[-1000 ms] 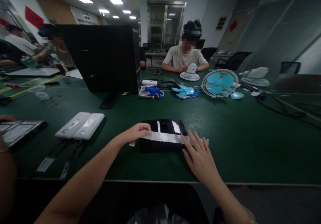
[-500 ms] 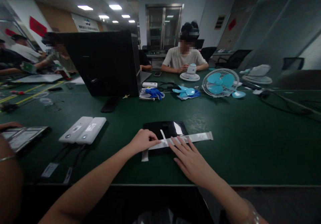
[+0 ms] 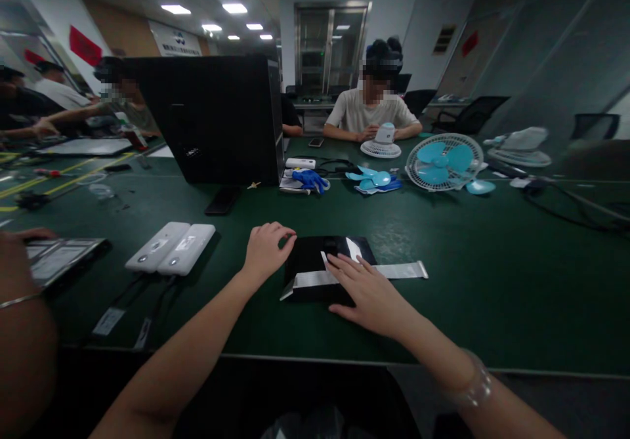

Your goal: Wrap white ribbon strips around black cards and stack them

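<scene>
White, flat devices (image 3: 170,247) lie side by side at the lower left of the frame on the green bench (image 3: 492,281). Toward the centre, the left hand (image 3: 266,250) rests curled at the left edge of a black panel (image 3: 315,265), its grip loosely closed, holding nothing I can make out. Right of it, the right hand (image 3: 364,288) lies flat, fingers spread, pressing a pale strip (image 3: 388,271) across the panel. A blue fan (image 3: 443,161) stands at upper right.

Right hand (image 3: 367,288) hides part of the strip (image 3: 354,273).
</scene>
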Tool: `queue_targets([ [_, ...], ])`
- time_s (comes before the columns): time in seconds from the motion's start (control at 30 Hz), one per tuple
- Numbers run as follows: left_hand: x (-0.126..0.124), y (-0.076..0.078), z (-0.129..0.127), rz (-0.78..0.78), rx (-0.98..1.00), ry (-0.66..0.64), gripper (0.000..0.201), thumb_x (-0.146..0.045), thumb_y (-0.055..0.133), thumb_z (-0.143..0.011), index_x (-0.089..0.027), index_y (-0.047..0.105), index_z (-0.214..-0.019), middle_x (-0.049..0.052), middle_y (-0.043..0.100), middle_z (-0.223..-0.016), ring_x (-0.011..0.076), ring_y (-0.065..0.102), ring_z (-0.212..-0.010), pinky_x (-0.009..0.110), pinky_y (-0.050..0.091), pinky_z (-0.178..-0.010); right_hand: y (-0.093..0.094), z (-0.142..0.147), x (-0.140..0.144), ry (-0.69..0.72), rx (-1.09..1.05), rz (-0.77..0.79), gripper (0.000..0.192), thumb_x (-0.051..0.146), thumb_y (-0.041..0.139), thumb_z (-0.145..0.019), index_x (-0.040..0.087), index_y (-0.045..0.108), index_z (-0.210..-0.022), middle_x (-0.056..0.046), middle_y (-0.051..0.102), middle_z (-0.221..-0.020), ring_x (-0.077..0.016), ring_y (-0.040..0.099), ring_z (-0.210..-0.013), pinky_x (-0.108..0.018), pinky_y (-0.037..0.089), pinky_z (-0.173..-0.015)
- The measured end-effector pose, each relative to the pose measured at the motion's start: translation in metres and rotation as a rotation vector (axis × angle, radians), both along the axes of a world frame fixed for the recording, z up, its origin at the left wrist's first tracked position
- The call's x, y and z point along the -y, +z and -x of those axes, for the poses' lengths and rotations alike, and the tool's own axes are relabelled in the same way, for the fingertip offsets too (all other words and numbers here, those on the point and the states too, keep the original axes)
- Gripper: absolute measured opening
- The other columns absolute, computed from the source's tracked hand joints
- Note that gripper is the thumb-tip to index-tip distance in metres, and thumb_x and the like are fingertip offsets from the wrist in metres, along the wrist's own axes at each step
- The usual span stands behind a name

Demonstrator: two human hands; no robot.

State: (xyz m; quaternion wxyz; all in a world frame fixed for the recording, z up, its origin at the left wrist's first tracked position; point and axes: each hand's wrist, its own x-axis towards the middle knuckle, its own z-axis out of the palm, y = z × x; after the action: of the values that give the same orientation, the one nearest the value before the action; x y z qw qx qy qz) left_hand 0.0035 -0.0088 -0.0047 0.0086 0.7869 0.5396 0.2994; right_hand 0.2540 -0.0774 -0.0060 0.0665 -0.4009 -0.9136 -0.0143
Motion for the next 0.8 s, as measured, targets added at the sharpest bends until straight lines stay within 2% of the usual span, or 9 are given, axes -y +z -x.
queue_targets([
  [0.07, -0.002, 0.003, 0.003, -0.046, -0.035, 0.041, 0.025, -0.034, 0.05, -0.091, -0.019, 0.069, -0.098, 0.007, 0.066, -0.091, 0.024, 0.058, -0.09, 0.037, 0.035, -0.08, 0.001, 0.005, -0.008, -0.027, 0.021, 0.012, 0.077, 0.055, 0.055, -0.086, 0.019, 0.03, -0.149, -0.01, 0.028, -0.152, -0.0304, 0.03, -0.137, -0.053, 0.03, -0.11],
  [0.23, -0.002, 0.003, 0.004, -0.057, -0.091, 0.045, 0.023, -0.034, 0.05, -0.091, -0.021, 0.068, -0.097, 0.005, 0.068, -0.092, 0.0231, 0.059, -0.089, 0.037, 0.036, -0.08, -0.008, 0.01, -0.013, -0.04, 0.081, 0.023, 0.065, 0.058, 0.044, -0.091, 0.024, 0.038, -0.145, -0.01, 0.03, -0.151, -0.0301, 0.03, -0.137, -0.051, 0.034, -0.108],
  [0.43, -0.004, -0.001, 0.008, -0.015, -0.062, 0.062, 0.021, -0.033, 0.05, -0.091, -0.022, 0.067, -0.096, 0.003, 0.068, -0.09, 0.0208, 0.06, -0.089, 0.036, 0.039, -0.08, -0.012, -0.002, -0.022, -0.04, 0.124, -0.011, 0.067, 0.06, 0.04, -0.092, 0.026, 0.029, -0.15, -0.011, 0.026, -0.152, -0.03, 0.028, -0.138, -0.051, 0.035, -0.107],
  [0.6, -0.003, 0.0, 0.009, 0.053, -0.029, 0.034, 0.023, -0.035, 0.049, -0.092, -0.023, 0.066, -0.1, 0.002, 0.068, -0.094, 0.0204, 0.061, -0.092, 0.037, 0.041, -0.084, -0.013, -0.042, -0.049, -0.16, 0.149, 0.041, 0.074, 0.066, 0.03, -0.092, 0.023, 0.024, -0.151, -0.008, 0.023, -0.153, -0.0292, 0.027, -0.138, -0.053, 0.034, -0.107],
  [0.7, -0.002, 0.0, 0.008, 0.115, -0.012, -0.006, 0.024, -0.037, 0.049, -0.091, -0.023, 0.066, -0.102, 0.002, 0.068, -0.097, 0.0204, 0.061, -0.094, 0.038, 0.042, -0.087, -0.019, -0.081, -0.07, -0.295, 0.166, 0.071, 0.08, 0.07, 0.025, -0.09, 0.021, 0.02, -0.152, -0.007, 0.023, -0.154, -0.027, 0.025, -0.139, -0.051, 0.033, -0.109],
  [0.8, -0.002, -0.001, 0.007, 0.151, 0.015, -0.035, 0.025, -0.038, 0.049, -0.091, -0.024, 0.066, -0.104, 0.002, 0.068, -0.099, 0.0197, 0.061, -0.095, 0.039, 0.043, -0.089, -0.029, -0.126, -0.091, -0.454, 0.193, 0.06, 0.084, 0.072, 0.024, -0.088, 0.018, 0.023, -0.152, -0.005, 0.022, -0.154, -0.0249, 0.022, -0.141, -0.048, 0.031, -0.11],
])
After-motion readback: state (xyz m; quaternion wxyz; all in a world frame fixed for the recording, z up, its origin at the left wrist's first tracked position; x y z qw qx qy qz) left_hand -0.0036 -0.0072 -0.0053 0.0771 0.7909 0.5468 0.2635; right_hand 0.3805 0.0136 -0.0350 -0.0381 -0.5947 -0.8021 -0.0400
